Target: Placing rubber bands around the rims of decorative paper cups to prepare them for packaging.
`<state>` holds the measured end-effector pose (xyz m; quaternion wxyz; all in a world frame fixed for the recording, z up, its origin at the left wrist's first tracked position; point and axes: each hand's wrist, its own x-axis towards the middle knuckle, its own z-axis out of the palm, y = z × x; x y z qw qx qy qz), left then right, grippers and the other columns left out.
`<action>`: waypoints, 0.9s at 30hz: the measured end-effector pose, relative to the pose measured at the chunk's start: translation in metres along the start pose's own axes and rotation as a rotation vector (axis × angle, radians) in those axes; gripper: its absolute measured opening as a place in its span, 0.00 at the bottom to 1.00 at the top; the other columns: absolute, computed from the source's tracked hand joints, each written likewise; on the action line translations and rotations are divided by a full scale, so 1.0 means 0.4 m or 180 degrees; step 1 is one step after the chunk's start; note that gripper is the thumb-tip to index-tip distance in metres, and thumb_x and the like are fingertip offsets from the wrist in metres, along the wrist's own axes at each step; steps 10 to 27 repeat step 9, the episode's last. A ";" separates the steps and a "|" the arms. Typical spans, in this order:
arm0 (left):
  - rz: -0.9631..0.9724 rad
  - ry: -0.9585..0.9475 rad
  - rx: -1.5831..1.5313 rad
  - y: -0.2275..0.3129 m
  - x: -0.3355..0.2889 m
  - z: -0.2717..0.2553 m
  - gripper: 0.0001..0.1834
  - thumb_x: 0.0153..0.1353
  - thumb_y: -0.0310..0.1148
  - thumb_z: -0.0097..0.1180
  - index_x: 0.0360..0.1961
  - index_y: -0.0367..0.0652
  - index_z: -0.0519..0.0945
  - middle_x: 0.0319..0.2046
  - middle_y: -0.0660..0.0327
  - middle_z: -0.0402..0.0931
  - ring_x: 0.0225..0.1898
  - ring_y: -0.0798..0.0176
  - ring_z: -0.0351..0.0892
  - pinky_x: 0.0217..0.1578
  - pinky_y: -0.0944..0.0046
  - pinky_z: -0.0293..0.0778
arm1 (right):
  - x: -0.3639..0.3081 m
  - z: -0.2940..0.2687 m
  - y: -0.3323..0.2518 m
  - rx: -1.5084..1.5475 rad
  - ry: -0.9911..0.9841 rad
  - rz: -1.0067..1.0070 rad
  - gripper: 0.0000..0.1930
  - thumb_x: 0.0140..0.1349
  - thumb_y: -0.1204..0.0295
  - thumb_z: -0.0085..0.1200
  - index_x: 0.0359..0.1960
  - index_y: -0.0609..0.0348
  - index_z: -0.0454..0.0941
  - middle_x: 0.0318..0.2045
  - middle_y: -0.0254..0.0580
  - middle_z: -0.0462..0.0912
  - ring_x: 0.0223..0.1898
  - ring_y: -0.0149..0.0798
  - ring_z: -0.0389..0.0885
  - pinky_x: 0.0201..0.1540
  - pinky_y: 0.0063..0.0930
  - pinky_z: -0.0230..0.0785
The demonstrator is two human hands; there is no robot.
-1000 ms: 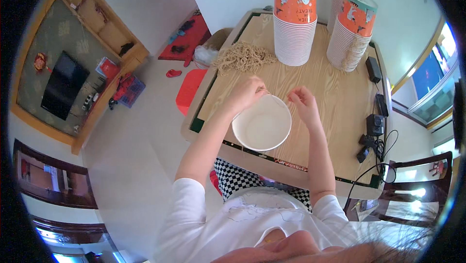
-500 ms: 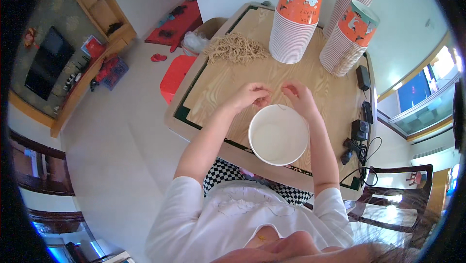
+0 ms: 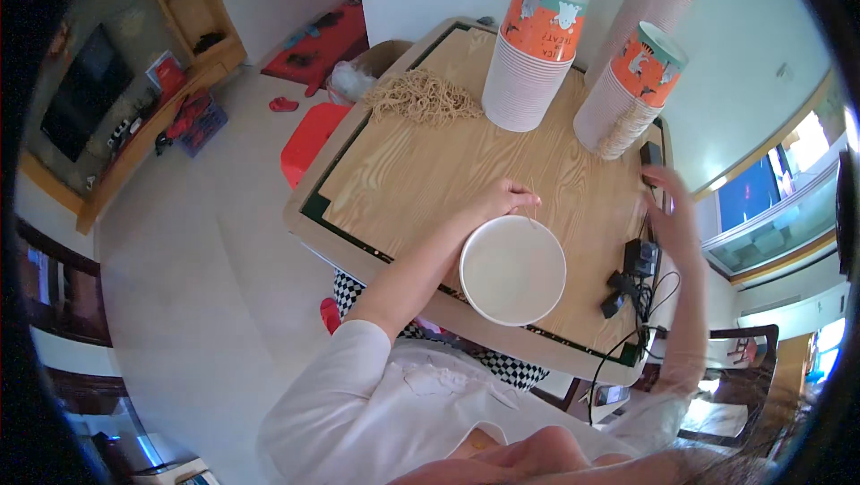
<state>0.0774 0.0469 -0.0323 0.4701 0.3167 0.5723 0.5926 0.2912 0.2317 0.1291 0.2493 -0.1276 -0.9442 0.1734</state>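
left hand (image 3: 506, 198) pinches the white bowl's (image 3: 512, 270) far rim; right hand (image 3: 674, 216), blurred, open, holds nothing.

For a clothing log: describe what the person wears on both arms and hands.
Both forearms are bare. The left hand and the right hand show no gloves; rings or a watch cannot be made out, and the right is blurred. A white short-sleeved shirt covers the shoulders and upper arms.

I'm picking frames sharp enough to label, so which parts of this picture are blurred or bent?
Head view: the right hand is smeared by motion blur; the left hand and white bowl look sharp; the table edges bow from fisheye distortion; the rim is black.
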 end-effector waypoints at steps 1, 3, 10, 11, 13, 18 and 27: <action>-0.0024 0.0025 -0.0080 -0.009 -0.001 -0.004 0.11 0.57 0.39 0.59 0.35 0.43 0.82 0.11 0.72 0.64 0.12 0.77 0.56 0.14 0.72 0.52 | -0.017 -0.083 0.009 -0.0027 0.0086 0.0244 0.16 0.57 0.78 0.54 0.47 0.57 0.72 0.44 0.43 0.76 0.48 0.39 0.74 0.52 0.30 0.65; 0.0040 -0.0050 -0.0120 -0.039 0.041 0.035 0.12 0.58 0.40 0.57 0.36 0.43 0.82 0.11 0.72 0.63 0.12 0.77 0.56 0.13 0.72 0.52 | -0.138 -0.259 0.230 0.0317 0.0654 0.0967 0.15 0.61 0.76 0.50 0.50 0.59 0.72 0.46 0.39 0.76 0.49 0.34 0.72 0.53 0.29 0.64; 0.0164 -0.0095 -0.0429 -0.099 0.134 0.196 0.12 0.59 0.41 0.57 0.37 0.45 0.82 0.15 0.72 0.69 0.14 0.78 0.60 0.16 0.74 0.57 | -0.838 -0.505 0.932 0.0772 0.2113 0.2295 0.20 0.62 0.62 0.51 0.50 0.64 0.70 0.47 0.47 0.75 0.48 0.39 0.73 0.56 0.28 0.61; 0.0164 -0.0095 -0.0429 -0.099 0.134 0.196 0.12 0.59 0.41 0.57 0.37 0.45 0.82 0.15 0.72 0.69 0.14 0.78 0.60 0.16 0.74 0.57 | -0.838 -0.505 0.932 0.0772 0.2113 0.2295 0.20 0.62 0.62 0.51 0.50 0.64 0.70 0.47 0.47 0.75 0.48 0.39 0.73 0.56 0.28 0.61; 0.0164 -0.0095 -0.0429 -0.099 0.134 0.196 0.12 0.59 0.41 0.57 0.37 0.45 0.82 0.15 0.72 0.69 0.14 0.78 0.60 0.16 0.74 0.57 | -0.838 -0.505 0.932 0.0772 0.2113 0.2295 0.20 0.62 0.62 0.51 0.50 0.64 0.70 0.47 0.47 0.75 0.48 0.39 0.73 0.56 0.28 0.61; 0.0164 -0.0095 -0.0429 -0.099 0.134 0.196 0.12 0.59 0.41 0.57 0.37 0.45 0.82 0.15 0.72 0.69 0.14 0.78 0.60 0.16 0.74 0.57 | -0.838 -0.505 0.932 0.0772 0.2113 0.2295 0.20 0.62 0.62 0.51 0.50 0.64 0.70 0.47 0.47 0.75 0.48 0.39 0.73 0.56 0.28 0.61; 0.0164 -0.0095 -0.0429 -0.099 0.134 0.196 0.12 0.59 0.41 0.57 0.37 0.45 0.82 0.15 0.72 0.69 0.14 0.78 0.60 0.16 0.74 0.57 | -0.838 -0.505 0.932 0.0772 0.2113 0.2295 0.20 0.62 0.62 0.51 0.50 0.64 0.70 0.47 0.47 0.75 0.48 0.39 0.73 0.56 0.28 0.61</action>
